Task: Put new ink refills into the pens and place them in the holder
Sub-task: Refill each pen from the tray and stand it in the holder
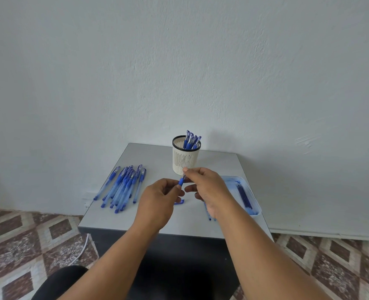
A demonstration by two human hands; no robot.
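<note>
Head view: holder contains pens

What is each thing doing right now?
Left hand: pinches the pen's tip end.
Right hand: grips the pen.
Pen: held over the table.
Holder: upright, pens inside.
Pen pile: lying flat.
Tray: holds refills.
Cap: lying off.

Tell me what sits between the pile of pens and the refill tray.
In the head view, both hands, left hand and right hand, hold a pen there; a blue cap lies on the table beneath.
</note>
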